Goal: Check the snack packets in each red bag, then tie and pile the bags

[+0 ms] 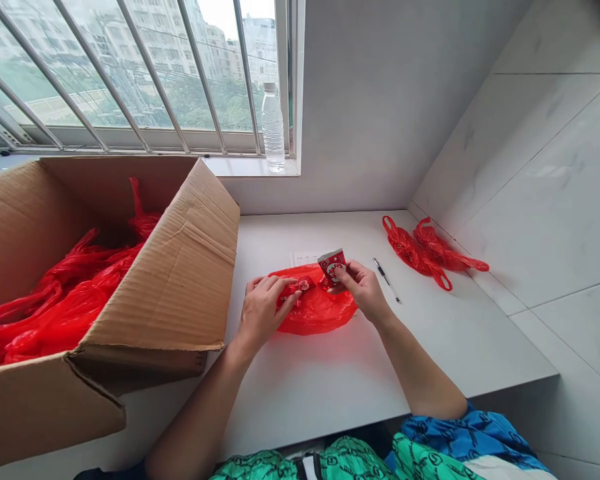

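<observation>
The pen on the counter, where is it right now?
In the head view, the pen lies on the white counter, just right of the person's right hand, with the bunched red plastic bags beyond it to the right.

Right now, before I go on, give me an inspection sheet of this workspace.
Surface: white counter.
Job's things: red plastic bag under both hands; printed red-and-white packet; folded red packet.
Clutter: pen, paper slip, bunched red bags.
Hands: left hand grips the folded red packet; right hand pinches the printed red-and-white packet.
Cables: nothing seen.
Surroundings: open cardboard box holding more red bags, barred window, water bottle on the sill.
</observation>
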`<state>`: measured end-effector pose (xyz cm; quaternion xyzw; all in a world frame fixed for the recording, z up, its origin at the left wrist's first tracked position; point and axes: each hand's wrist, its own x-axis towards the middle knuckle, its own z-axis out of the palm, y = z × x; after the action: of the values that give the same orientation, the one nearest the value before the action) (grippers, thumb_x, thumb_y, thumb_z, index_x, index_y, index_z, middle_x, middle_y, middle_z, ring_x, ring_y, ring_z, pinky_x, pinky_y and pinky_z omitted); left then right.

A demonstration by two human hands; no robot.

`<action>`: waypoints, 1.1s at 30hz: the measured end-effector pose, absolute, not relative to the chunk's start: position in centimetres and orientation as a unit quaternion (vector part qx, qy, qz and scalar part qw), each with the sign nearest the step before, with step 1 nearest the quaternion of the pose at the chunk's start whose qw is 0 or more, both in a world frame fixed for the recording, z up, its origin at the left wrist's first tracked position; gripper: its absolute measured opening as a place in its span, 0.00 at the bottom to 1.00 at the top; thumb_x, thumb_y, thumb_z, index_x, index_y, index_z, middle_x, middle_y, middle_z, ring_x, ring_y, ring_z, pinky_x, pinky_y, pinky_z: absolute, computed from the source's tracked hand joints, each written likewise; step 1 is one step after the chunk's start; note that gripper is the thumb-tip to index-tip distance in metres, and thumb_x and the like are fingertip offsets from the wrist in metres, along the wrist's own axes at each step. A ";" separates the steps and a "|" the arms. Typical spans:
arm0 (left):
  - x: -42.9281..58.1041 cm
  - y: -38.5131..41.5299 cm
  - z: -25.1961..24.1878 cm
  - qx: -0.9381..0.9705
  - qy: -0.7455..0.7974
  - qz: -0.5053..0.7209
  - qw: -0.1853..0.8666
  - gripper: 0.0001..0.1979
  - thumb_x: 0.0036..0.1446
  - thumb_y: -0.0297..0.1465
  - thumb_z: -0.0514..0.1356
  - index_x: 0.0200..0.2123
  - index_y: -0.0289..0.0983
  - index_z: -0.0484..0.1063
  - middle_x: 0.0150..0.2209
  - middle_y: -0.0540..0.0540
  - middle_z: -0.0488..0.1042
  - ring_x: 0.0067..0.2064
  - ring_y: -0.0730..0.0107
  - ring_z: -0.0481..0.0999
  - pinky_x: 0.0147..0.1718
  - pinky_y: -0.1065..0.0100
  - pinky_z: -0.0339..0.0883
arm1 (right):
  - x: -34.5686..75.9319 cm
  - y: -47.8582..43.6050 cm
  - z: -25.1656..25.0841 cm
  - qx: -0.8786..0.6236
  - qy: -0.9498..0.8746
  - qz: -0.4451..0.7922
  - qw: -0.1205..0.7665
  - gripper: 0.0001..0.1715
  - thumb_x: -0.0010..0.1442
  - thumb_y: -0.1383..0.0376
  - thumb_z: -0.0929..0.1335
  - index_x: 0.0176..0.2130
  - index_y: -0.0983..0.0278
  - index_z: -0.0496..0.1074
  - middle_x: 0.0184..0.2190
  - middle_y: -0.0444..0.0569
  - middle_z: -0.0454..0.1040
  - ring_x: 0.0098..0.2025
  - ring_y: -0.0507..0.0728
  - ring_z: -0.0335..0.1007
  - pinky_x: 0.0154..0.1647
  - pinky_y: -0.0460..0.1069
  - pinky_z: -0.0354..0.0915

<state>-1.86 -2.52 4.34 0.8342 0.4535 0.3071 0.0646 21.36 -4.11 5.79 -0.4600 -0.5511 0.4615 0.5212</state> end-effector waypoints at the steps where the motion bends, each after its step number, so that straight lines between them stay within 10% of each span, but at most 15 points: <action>1: -1.8 -2.7 4.6 0.836 0.438 0.324 0.070 0.12 0.67 0.37 0.52 0.46 0.43 0.73 0.43 0.48 0.79 0.44 0.66 0.76 0.55 0.59 0.56 | 20.9 -4.4 5.8 -0.435 -0.565 0.485 0.506 0.23 0.62 0.49 0.68 0.47 0.63 0.72 0.41 0.49 0.79 0.34 0.56 0.79 0.44 0.54 0.76; 19: -1.7 -2.3 3.8 0.800 0.433 0.391 0.143 0.16 0.69 0.36 0.48 0.30 0.39 0.66 0.30 0.50 0.73 0.35 0.70 0.71 0.51 0.64 0.62 | 18.6 -5.0 4.5 -0.366 -0.602 0.578 0.410 0.19 0.65 0.51 0.66 0.47 0.62 0.73 0.45 0.49 0.79 0.47 0.59 0.78 0.52 0.56 0.74; 25: -2.8 -1.4 3.4 0.835 0.454 0.290 0.110 0.21 0.70 0.38 0.46 0.29 0.40 0.71 0.26 0.52 0.76 0.28 0.72 0.73 0.54 0.62 0.59 | 19.7 -5.1 5.3 -0.455 -0.724 0.373 0.361 0.13 0.66 0.63 0.64 0.46 0.60 0.75 0.45 0.47 0.79 0.48 0.56 0.75 0.52 0.52 0.69; 33: -3.5 -0.6 1.8 0.842 0.505 0.182 0.040 0.14 0.61 0.36 0.59 0.50 0.43 0.73 0.45 0.46 0.80 0.39 0.61 0.79 0.48 0.59 0.60 | 20.2 -4.7 4.7 -0.557 -0.793 0.187 0.161 0.13 0.65 0.68 0.61 0.42 0.61 0.75 0.39 0.45 0.79 0.41 0.53 0.74 0.38 0.46 0.63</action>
<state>-3.51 -0.64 1.77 0.8425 0.5053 0.1825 0.0397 20.18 -4.66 4.69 -0.5572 -0.7930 0.1867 0.1609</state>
